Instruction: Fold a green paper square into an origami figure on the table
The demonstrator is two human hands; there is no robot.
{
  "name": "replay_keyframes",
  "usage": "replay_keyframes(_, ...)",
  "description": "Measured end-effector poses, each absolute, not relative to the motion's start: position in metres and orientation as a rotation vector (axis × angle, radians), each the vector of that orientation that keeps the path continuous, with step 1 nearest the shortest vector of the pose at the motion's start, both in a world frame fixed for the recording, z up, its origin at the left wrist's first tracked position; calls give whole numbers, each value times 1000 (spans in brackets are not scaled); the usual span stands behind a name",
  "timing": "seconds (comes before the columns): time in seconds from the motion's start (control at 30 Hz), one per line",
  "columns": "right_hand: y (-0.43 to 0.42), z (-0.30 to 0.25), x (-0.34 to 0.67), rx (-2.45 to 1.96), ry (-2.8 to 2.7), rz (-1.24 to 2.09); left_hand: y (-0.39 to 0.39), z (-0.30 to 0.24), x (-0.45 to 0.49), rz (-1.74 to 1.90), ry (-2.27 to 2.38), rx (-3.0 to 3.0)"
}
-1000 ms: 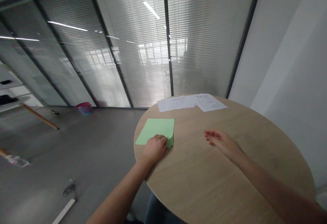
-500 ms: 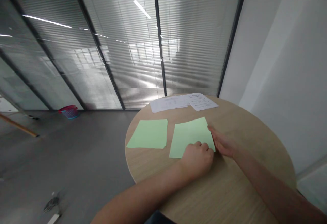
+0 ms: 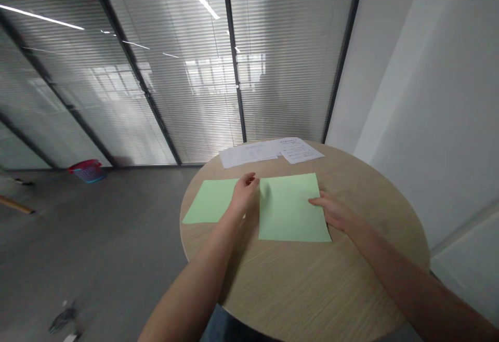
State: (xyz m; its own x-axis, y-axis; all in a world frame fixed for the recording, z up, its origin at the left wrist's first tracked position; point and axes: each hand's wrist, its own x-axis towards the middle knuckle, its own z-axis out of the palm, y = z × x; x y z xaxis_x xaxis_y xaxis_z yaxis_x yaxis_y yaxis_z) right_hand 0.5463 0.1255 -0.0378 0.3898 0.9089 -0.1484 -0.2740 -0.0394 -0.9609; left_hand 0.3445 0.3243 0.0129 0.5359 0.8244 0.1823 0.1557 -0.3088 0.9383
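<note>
My right hand (image 3: 334, 212) grips the right edge of a pale green sheet of paper (image 3: 290, 212), its thumb on top and its other fingers at or below the edge. The sheet lies on a round wooden table, and its lower right corner lifts slightly. My left hand (image 3: 245, 192) is at the upper left corner of this sheet, fingers loosely bent and partly apart, with no paper visible between them. Whether it touches the edge is unclear. Under and behind my left hand lies other green paper (image 3: 210, 201), its right part covered by the hand.
White printed papers (image 3: 253, 154) overlap along the far side of the wooden table (image 3: 312, 285). Beyond stands a glass partition with blinds (image 3: 288, 71); a white wall (image 3: 440, 123) rises on the right. A red and blue basket (image 3: 89, 171) sits on the grey floor at left.
My left hand has moved from the sheet's lower right to its upper left corner. My right thumb now lies on top of the sheet's edge. The whole view has shifted slightly.
</note>
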Motion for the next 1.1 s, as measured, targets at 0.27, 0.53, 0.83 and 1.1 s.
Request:
replay_keyframes(0.27,127,-35,545,-1235,-621,1003,313,-1,345,672,695,1569)
replay_keyframes(0.53,141,-40,548,-1260,-587,1046,340,19,351,534,756,1719)
replay_keyframes(0.83,126,-46,544,-1310,-532,1091,348,-10,250,327,1109,2871)
replay_keyframes(1.1,132,-42,536,-1348,-543,1019,372,-7,257,298,1194,2878)
